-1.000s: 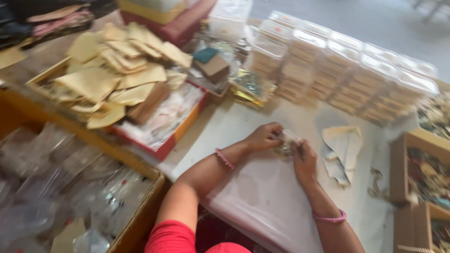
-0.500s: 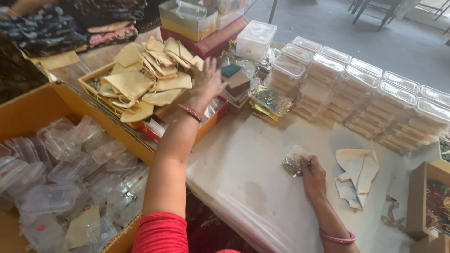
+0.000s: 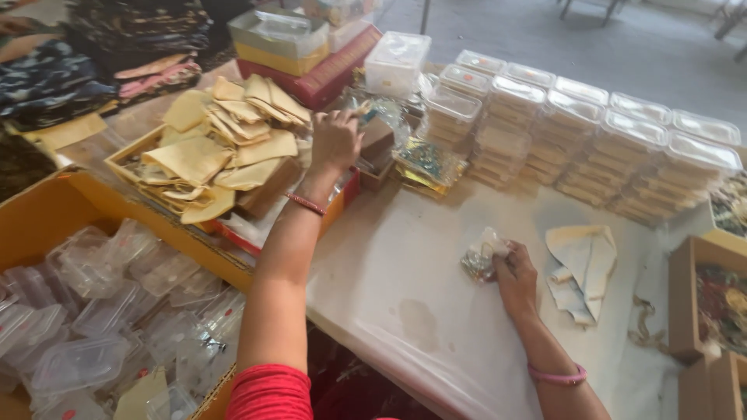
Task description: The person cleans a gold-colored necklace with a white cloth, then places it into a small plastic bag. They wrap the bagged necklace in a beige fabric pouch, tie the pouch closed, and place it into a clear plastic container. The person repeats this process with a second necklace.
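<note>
Small clear packet (image 3: pixel 480 258) of glittery, multicoloured bits, crumpled and shiny, pinned near the middle of the white-covered desk (image 3: pixel 389 272); closed around it, the right hand (image 3: pixel 515 274), fingers curled, grip tight on the packet's right edge. Far up and to the left, the left hand (image 3: pixel 334 140), stretched out over the red-edged tray (image 3: pixel 342 204) of folded yellow paper pouches (image 3: pixel 210 155), fingers pinched on a clear crinkly wrapper (image 3: pixel 381 115) with a bluish-green tint, just beside a small brown box (image 3: pixel 379 142). By the look of things, work only part done: one packet in hand, more shiny foil packets (image 3: pixel 426 162) lying beyond, no pouch yet beside the held packet. Just right of the right hand, a few cream paper scraps (image 3: pixel 583 260), torn and flat on the desk. Behind, rows of stacked clear lidded boxes (image 3: pixel 591 140) with pale contents. At lower left, an orange bin (image 3: pixel 54 210) heaped with empty clear plastic containers (image 3: pixel 101 311). At the right edge, open cardboard boxes (image 3: pixel 712 299) of mixed coloured pieces, too small to make out.
</note>
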